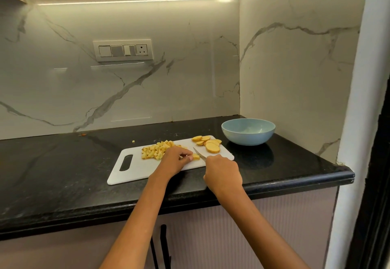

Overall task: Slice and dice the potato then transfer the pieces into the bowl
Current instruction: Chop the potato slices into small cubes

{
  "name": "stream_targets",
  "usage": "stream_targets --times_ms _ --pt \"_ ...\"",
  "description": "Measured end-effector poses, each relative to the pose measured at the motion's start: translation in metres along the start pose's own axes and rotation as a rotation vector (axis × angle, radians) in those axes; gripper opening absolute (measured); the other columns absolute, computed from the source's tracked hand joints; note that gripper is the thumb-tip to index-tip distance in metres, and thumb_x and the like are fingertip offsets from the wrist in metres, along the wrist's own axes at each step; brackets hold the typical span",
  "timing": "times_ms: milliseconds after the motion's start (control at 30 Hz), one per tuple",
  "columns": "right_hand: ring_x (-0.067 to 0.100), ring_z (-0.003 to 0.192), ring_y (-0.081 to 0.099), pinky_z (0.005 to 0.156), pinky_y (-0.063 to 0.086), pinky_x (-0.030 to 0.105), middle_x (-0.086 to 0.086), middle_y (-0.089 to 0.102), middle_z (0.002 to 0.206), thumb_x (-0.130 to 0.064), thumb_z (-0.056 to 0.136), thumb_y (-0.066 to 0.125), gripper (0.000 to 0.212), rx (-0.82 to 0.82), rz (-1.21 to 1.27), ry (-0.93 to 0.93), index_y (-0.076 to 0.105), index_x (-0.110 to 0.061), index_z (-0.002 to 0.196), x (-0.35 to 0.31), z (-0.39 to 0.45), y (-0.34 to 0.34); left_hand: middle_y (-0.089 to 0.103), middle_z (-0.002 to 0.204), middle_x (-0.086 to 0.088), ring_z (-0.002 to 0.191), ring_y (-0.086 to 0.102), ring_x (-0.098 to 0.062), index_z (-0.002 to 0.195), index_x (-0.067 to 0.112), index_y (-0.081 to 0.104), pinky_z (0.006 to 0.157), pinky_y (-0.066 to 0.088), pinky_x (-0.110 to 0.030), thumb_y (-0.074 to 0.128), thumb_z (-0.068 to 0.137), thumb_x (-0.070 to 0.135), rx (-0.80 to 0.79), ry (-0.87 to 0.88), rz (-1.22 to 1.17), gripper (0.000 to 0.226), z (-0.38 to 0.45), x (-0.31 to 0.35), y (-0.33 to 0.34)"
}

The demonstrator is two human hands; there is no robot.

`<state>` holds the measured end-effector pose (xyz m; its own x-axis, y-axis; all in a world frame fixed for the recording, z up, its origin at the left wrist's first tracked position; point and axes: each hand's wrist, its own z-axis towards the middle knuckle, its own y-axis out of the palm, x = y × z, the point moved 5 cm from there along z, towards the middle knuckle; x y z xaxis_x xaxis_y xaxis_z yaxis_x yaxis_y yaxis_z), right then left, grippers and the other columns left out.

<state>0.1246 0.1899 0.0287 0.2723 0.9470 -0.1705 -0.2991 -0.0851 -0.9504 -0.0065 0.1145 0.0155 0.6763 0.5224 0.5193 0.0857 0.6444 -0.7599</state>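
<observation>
In the head view, dicing is under way on the cutting board [135, 171]: the left hand [176, 160] pinches a potato piece [195, 156] at the board's middle, and the right hand [222, 172] grips the knife [199, 154] beside it. Diced cubes [155, 150] lie toward the board's handle end, uncut slices [211, 144] at its far right corner, and the bowl [248, 131] just beyond looks unfilled. Next, I judge, a downward cut clear of the fingertips.

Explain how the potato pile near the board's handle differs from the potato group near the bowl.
The diced pile consists of small cubes; the sliced group consists of flat round slices, still uncut. The diced pile lies beside the left hand; the sliced group lies at the board's far corner, nearest the blue bowl. Both are yellow and rest on the white cutting board.
</observation>
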Motion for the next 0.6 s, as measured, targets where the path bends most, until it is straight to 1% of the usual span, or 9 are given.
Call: stream_targets --times_ms 100,167,200,300,333,400,467,600 --pt "0.019 0.093 0.061 0.071 0.040 0.025 0.008 0.060 0.109 -0.019 0.097 0.047 0.025 0.000 -0.010 -0.005 0.054 -0.009 0.120 0.0005 -0.0010 -0.0018 0.064 0.120 -0.010 0.109 0.056 -0.017 0.117 0.005 0.064 0.088 0.038 -0.019 0.059 0.090 0.012 0.014 0.000 -0.004 0.029 -0.0005 0.0005 -0.0009" --pt "0.019 0.093 0.060 0.071 0.041 0.025 0.008 0.059 0.109 -0.019 0.097 0.047 0.025 0.002 -0.003 0.004 0.054 -0.010 0.119 0.0008 -0.0006 -0.0028 0.065 0.116 -0.010 0.104 0.056 -0.016 0.115 0.004 0.065 0.085 0.038 -0.019 0.060 0.089 0.011 0.028 0.003 -0.016 0.027 -0.0012 0.0007 -0.0011" --pt "0.019 0.094 0.060 0.072 0.041 0.026 0.008 0.059 0.109 -0.019 0.097 0.047 0.025 0.007 0.002 0.013 0.054 -0.010 0.119 0.0004 -0.0007 -0.0033 0.066 0.113 -0.009 0.100 0.056 -0.015 0.114 0.004 0.065 0.084 0.038 -0.019 0.060 0.089 0.011 0.035 0.004 -0.022 0.027 -0.0019 0.0011 -0.0014" --pt "0.019 0.096 0.061 0.075 0.044 0.026 0.008 0.060 0.111 -0.020 0.097 0.048 0.026 0.032 0.030 0.045 0.053 -0.010 0.121 -0.0004 -0.0029 -0.0023 0.065 0.089 -0.009 0.089 0.054 -0.016 0.105 0.001 0.070 0.079 0.039 -0.023 0.060 0.089 0.013 0.052 0.020 -0.049 0.022 -0.0038 0.0023 -0.0013" --pt "0.019 0.096 0.061 0.076 0.045 0.027 0.008 0.061 0.111 -0.020 0.097 0.048 0.027 0.038 0.044 0.056 0.052 -0.010 0.122 -0.0004 -0.0038 -0.0020 0.065 0.088 -0.010 0.088 0.055 -0.016 0.104 0.001 0.070 0.079 0.040 -0.023 0.060 0.089 0.013 0.060 0.025 -0.051 0.021 -0.0042 0.0029 -0.0014" --pt "0.019 0.095 0.061 0.077 0.046 0.027 0.007 0.061 0.110 -0.020 0.096 0.049 0.028 0.044 0.062 0.070 0.051 -0.011 0.122 -0.0005 -0.0054 -0.0015 0.069 0.104 -0.011 0.095 0.060 -0.017 0.110 0.002 0.067 0.083 0.042 -0.021 0.062 0.088 0.013 0.084 0.018 -0.045 0.025 -0.0039 0.0034 -0.0030" --pt "0.018 0.096 0.061 0.078 0.046 0.027 0.007 0.061 0.111 -0.021 0.096 0.049 0.028 0.042 0.070 0.078 0.051 -0.011 0.123 -0.0006 -0.0069 -0.0012 0.066 0.115 -0.011 0.105 0.060 -0.018 0.114 0.003 0.065 0.086 0.043 -0.018 0.063 0.087 0.014 0.095 0.004 -0.046 0.029 -0.0028 0.0032 -0.0035" --pt "0.020 0.098 0.061 0.081 0.047 0.028 0.008 0.060 0.113 -0.017 0.098 0.046 0.027 0.039 0.015 0.067 0.051 -0.010 0.123 -0.0056 -0.0070 -0.0014 0.066 0.115 -0.013 0.105 0.061 -0.019 0.114 0.002 0.065 0.090 0.045 -0.022 0.065 0.086 0.013 0.094 0.006 -0.050 0.030 -0.0029 0.0031 -0.0031"
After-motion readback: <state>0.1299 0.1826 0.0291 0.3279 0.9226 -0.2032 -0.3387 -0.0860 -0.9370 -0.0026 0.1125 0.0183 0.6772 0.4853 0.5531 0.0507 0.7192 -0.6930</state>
